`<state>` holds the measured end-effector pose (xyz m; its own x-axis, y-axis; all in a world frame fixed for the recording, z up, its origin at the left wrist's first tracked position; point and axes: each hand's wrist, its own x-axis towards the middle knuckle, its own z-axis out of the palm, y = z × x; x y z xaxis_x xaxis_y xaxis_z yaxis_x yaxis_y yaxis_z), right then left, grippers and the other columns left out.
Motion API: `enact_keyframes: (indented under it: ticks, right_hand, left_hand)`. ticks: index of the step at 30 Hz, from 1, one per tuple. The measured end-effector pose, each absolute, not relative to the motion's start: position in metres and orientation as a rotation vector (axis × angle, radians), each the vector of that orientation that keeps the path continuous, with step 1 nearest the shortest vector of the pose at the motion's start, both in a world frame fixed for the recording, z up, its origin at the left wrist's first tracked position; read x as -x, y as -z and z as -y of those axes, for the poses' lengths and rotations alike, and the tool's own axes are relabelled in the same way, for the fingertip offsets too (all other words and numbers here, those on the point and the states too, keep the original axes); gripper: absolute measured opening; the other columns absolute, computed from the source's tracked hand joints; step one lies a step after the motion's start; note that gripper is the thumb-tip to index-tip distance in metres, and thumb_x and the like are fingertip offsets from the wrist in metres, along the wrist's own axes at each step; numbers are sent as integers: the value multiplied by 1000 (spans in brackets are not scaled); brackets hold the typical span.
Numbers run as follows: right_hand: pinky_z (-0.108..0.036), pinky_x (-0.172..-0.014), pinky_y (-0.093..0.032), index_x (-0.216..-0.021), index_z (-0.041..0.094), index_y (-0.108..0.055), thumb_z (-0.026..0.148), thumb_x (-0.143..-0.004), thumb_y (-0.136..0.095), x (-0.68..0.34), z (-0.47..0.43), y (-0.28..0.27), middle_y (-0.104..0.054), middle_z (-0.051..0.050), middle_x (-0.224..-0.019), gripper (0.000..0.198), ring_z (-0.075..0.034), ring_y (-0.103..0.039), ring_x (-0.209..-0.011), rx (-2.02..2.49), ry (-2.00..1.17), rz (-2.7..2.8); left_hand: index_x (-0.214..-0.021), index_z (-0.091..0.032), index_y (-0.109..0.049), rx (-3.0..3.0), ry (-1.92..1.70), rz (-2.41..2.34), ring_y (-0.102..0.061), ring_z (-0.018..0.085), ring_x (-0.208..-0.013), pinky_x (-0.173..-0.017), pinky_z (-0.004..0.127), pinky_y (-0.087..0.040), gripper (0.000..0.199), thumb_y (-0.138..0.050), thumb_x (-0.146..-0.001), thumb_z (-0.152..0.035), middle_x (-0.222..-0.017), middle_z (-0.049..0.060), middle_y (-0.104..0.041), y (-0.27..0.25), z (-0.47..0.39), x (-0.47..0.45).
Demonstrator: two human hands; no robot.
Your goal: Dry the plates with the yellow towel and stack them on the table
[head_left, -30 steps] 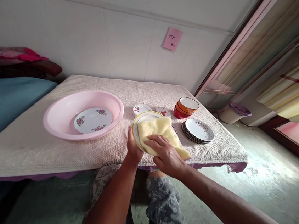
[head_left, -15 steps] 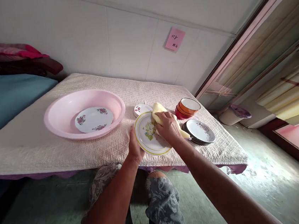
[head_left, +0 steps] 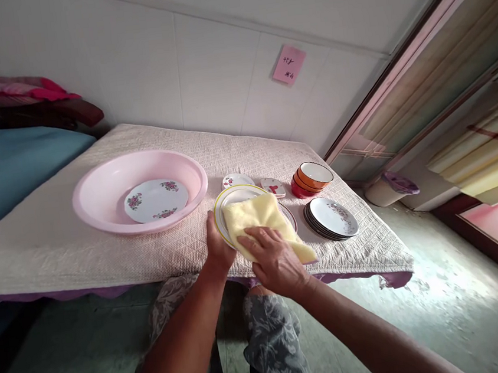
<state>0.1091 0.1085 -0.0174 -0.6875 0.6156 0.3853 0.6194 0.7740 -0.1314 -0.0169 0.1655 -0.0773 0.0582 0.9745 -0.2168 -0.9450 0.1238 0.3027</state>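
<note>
My left hand (head_left: pixel 218 243) grips the left edge of a yellow-rimmed plate (head_left: pixel 234 194), which is tipped up a little over the front of the bed. A pale yellow cloth (head_left: pixel 254 211) covers most of its face. My right hand (head_left: pixel 279 263) lies over the cloth with fingers extended, pressing it against the plate. Past the plate's right side shows the dark rim of another plate (head_left: pixel 290 216), partly hidden. Just behind are small flowered saucers (head_left: pixel 237 180) and a small dish with a red pattern (head_left: pixel 273 187).
To the left stands a large pink basin (head_left: pixel 92 194) with a flowered plate (head_left: pixel 156 200) inside. Stacked orange and red bowls (head_left: pixel 306 181) and a stack of dark-edged plates (head_left: pixel 335 218) stand at right. The quilted cover (head_left: pixel 371 251) ends at the front edge.
The cloth has spread across the plate, hiding its flower picture. My right hand has moved down and left, exposing the red-patterned dish. The plate has shifted slightly left.
</note>
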Motion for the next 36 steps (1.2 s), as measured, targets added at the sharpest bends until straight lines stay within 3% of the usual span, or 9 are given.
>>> enact_keyframes:
  ticks: [6,12,27,32,36]
  right_hand:
    - [-51,-96,-38,-132,16,-52,14,-75,-54,-175,-130,33,-51,-18,-133,57,-35,-43,-125,969,347,2664]
    - [-50,-101,-36,-132,18,-53,15,-81,-57,-191,-143,43,-53,-17,-132,51,-33,-45,-127,960,454,2628]
    - [-40,-84,-52,-115,15,-63,7,-86,-49,-176,-142,28,-69,-14,-112,33,-26,-63,-104,668,601,2496]
    - [-40,-83,-53,-117,17,-62,6,-85,-47,-168,-135,5,-69,-12,-108,37,-25,-65,-101,705,390,2422]
    - [-37,-80,-54,-112,23,-66,16,-85,-56,-162,-128,-5,-70,-6,-103,30,-22,-66,-93,945,-115,2141]
  left_hand:
    - [-124,-13,-62,-136,-1467,-416,-57,30,-120,-102,44,-43,59,-39,-91,-57,-117,13,-69,74,-162,18]
    - [-125,-15,-62,-194,-1355,-369,-56,31,-121,-103,46,-42,59,-42,-90,-57,-122,13,-67,73,-159,15]
    - [-128,-12,-58,-203,-1268,-281,-54,33,-124,-103,50,-41,65,-36,-91,-61,-120,15,-67,67,-162,28]
    - [-123,-16,-61,-221,-1300,-270,-63,31,-109,-91,46,-50,63,-36,-91,-63,-113,13,-70,69,-163,30]
    - [-105,-14,-66,-226,-1336,-451,-67,25,-89,-77,39,-54,48,-46,-90,-55,-97,13,-71,73,-167,29]
